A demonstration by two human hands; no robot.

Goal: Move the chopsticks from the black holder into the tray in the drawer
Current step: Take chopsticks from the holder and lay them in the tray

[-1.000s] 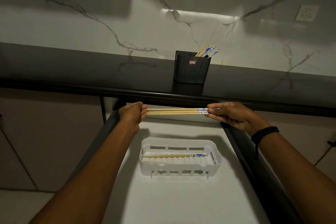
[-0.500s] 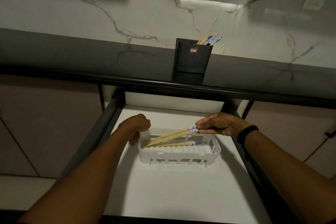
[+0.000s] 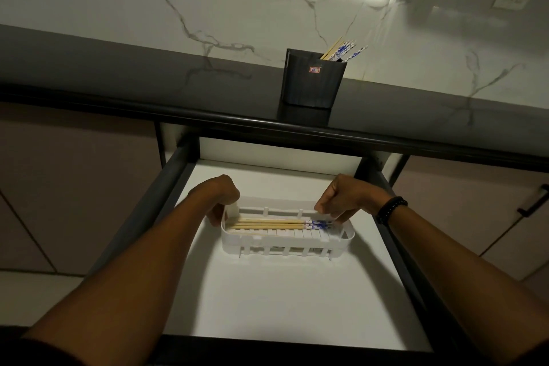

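Note:
A white slotted tray (image 3: 285,246) sits in the open drawer (image 3: 282,306). Several wooden chopsticks (image 3: 267,223) with blue-patterned ends lie flat along it, tips to the left. My right hand (image 3: 344,202) hangs over the tray's right end and pinches the patterned ends. My left hand (image 3: 218,199) curls over the tray's left wall, fingers down its outside, right by the tips. On the dark counter behind stands the black holder (image 3: 312,80), with more chopsticks (image 3: 341,52) sticking out of its right corner.
The dark counter edge (image 3: 267,125) overhangs the back of the drawer. Dark drawer rails (image 3: 401,235) run along both sides. A marble wall rises behind the holder, and cabinet fronts with a black handle (image 3: 533,202) flank the drawer.
Both hands came down from under the counter edge into the drawer. The chopsticks, held level in the air, then tilted tips-first into the tray, now lie flat in it.

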